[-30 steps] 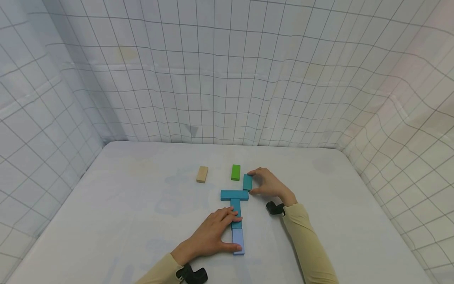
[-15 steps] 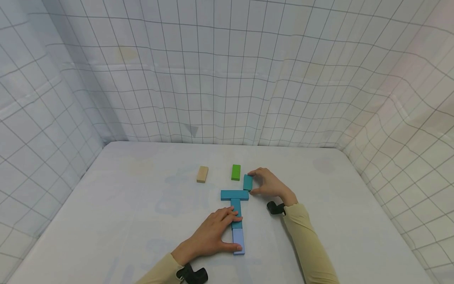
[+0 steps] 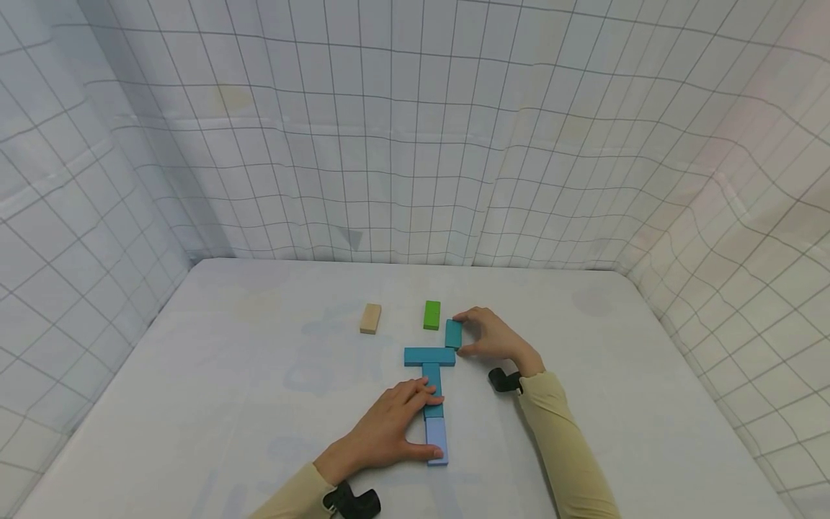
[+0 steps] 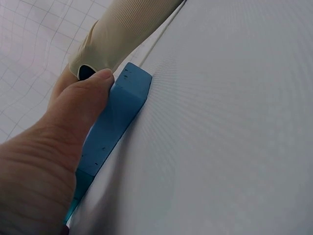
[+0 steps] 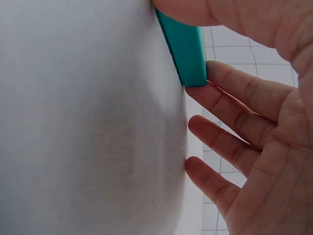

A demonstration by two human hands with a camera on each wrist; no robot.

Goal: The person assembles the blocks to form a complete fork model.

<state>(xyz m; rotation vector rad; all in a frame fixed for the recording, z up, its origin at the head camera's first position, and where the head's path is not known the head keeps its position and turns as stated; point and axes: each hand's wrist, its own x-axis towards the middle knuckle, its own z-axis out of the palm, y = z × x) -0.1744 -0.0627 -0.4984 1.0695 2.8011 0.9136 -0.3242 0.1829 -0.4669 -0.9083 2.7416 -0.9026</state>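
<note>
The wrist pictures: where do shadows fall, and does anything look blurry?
Left wrist: a soft shadow darkens the table beside the blue block, with faint streaks across the surface. Right wrist: the table darkens softly near the teal block and fingers; its surface looks blurred, while the fingers show clearer creases.

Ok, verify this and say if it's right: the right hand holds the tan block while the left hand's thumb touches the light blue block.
Not quite: the right hand holds the teal block, not the tan one, as the right wrist view shows. The left hand does touch the light blue block with its thumb.
</note>
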